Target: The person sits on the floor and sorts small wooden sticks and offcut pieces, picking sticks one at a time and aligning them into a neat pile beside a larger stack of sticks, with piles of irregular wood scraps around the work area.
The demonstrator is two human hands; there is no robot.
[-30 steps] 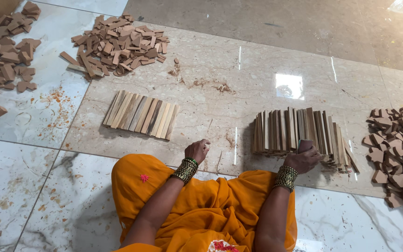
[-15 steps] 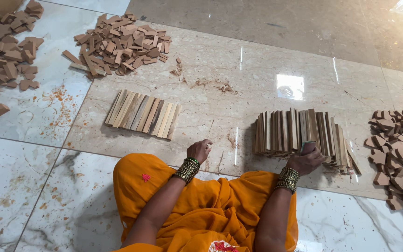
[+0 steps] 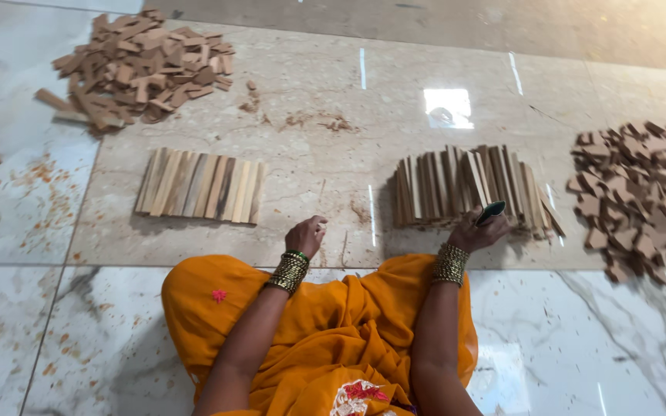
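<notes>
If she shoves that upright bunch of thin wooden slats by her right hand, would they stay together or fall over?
Probably topple: the slats stand on edge, leaning at mixed angles, with nothing binding them. They look stiff and light, being thin flat strips. On the glossy tile floor they would likely slide easily. Her right hand rests against their near side.
</notes>
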